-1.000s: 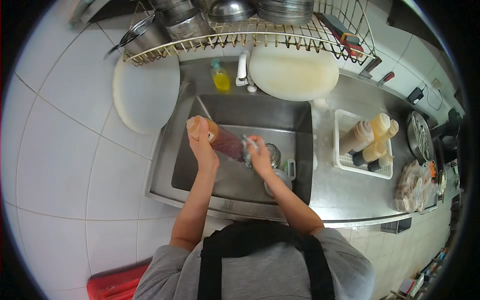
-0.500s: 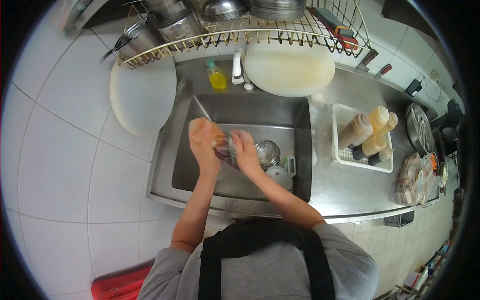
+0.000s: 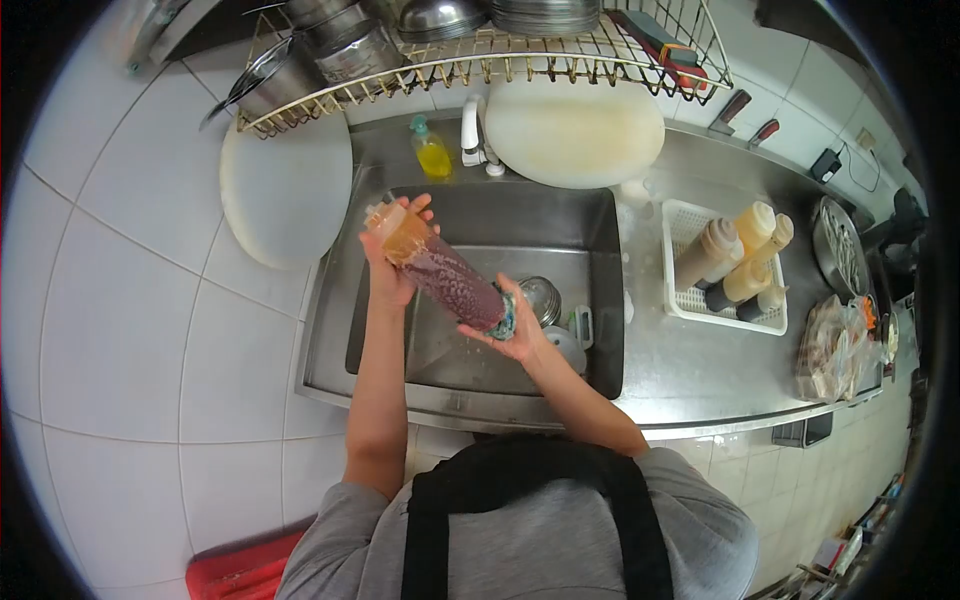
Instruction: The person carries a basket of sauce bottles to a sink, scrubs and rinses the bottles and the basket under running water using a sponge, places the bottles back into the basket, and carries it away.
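A tall clear squeeze bottle [image 3: 445, 280] slants over the sink, dark red below with an orange layer toward its capped end. Around that upper end, my left hand [image 3: 388, 262] is wrapped with its fingers curled behind. My right hand [image 3: 518, 325] cups the lower end, fingers along its side. A crumpled blue-green patch [image 3: 503, 318], perhaps a scrubber or a label, shows between that palm and the bottle. Below in the sink [image 3: 420, 355], metal bowls [image 3: 540, 298] and a white round lid-like piece [image 3: 568, 350] lie near my right wrist.
A white basket [image 3: 690, 312] holding several sauce bottles [image 3: 720, 250] stands right of the sink. Behind are a faucet [image 3: 472, 130], a yellow soap dispenser [image 3: 432, 155] and a leaning cutting board [image 3: 575, 135]. A wire rack [image 3: 480, 70] with metal pots hangs above. A plastic bag [image 3: 830, 360] lies far right.
My hands have moved apart along the bottle, the right one sliding down to its lower end. More of the bottle's dark red body now shows.
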The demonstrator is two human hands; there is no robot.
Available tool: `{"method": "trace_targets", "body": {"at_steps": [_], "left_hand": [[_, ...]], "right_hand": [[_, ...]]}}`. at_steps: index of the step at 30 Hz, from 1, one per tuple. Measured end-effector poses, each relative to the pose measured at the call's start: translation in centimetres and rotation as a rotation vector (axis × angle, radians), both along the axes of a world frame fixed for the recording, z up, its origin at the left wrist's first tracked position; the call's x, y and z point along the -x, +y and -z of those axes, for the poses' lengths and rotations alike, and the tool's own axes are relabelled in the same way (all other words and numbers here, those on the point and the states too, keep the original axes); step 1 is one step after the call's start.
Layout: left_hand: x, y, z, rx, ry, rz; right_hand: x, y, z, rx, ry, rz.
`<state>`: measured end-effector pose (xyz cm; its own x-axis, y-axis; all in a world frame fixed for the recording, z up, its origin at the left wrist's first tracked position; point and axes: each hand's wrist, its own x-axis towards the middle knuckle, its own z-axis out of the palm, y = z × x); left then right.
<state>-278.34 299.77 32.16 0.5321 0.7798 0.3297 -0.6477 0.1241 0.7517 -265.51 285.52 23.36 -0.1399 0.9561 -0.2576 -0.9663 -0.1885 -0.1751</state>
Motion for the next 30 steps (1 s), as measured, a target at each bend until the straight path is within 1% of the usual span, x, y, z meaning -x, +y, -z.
{"method": "trace_targets", "body": {"at_steps": [1, 2, 4, 5, 7, 8, 10, 11, 13, 14, 15, 17, 19, 20, 23, 26, 29, 30], "left_hand": [[0.2, -0.3, 0.6, 0.055, 0.132, -0.088], [0.2, -0.3, 1.1, 0.107, 0.263, -0.173], [0.2, -0.2, 2.2, 0.136, 0.291, -0.202], [0.6, -0.5, 2.9, 0.156, 0.309, -0.219], [-0.3, -1.3, 2.3, 0.191, 0.268, -0.357], [-1.1, -2.0, 2.0, 0.208, 0.247, -0.422], [-2.2, -3.9, 2.0, 0.029, 0.303, -0.498], [-2.6, -5.0, 2.3, -0.063, 0.333, -0.538], [-2.7, -6.0, 2.5, -0.096, 0.309, -0.49], [-2.7, -6.1, 2.4, -0.113, 0.278, -0.464], [-2.5, -6.2, 2.2, -0.128, 0.248, -0.439], [-2.2, -5.7, 1.5, -0.065, 0.152, -0.398], [-1.2, -4.1, 0.9, -0.054, 0.076, -0.319], [-0.7, -3.3, 1.2, 0.047, 0.086, -0.288], [-0.4, -2.4, 0.4, 0.069, -0.05, -0.055], [-2.0, -2.7, -0.4, -0.033, -0.073, 0.08], [-2.7, -1.5, 2.9, -0.125, 0.379, -0.251], [-3.1, -1.9, 2.6, -0.067, 0.386, -0.265]], "right_hand": [[-0.1, 0.0, 0.9, 0.05, -0.032, 0.068], [-0.4, 0.2, 1.7, 0.007, -0.187, 0.163], [-0.7, -0.1, 2.2, -0.066, -0.495, 0.345], [-0.8, -0.4, 2.6, -0.057, -0.812, 0.344], [-1.7, -0.5, 0.6, -0.053, -1.457, 0.328], [-1.2, -0.4, -0.1, -0.083, -1.534, 0.406], [1.2, 0.6, -1.8, -0.142, -1.679, 0.566], [2.0, 1.2, -3.0, -0.167, -1.645, 0.682], [2.6, 2.6, -5.9, -0.217, -1.566, 0.909], [2.1, 2.5, -7.2, -0.189, -1.601, 0.836], [0.7, 3.1, -6.1, -0.176, -1.669, 0.627], [-2.6, 4.3, -2.4, -0.156, -1.771, 0.196], [-3.3, 2.7, -0.7, 0.019, -1.254, -0.032], [-3.2, 1.8, 0.2, 0.102, -0.989, -0.138], [-2.4, -1.5, -1.1, -0.091, -0.05, -0.274], [-1.6, -2.5, 0.7, -0.016, 0.092, -0.05], [-1.9, -3.4, 0.3, -0.028, -0.311, 0.297], [-2.7, -3.5, 0.6, -0.012, -0.525, 0.313]]}}
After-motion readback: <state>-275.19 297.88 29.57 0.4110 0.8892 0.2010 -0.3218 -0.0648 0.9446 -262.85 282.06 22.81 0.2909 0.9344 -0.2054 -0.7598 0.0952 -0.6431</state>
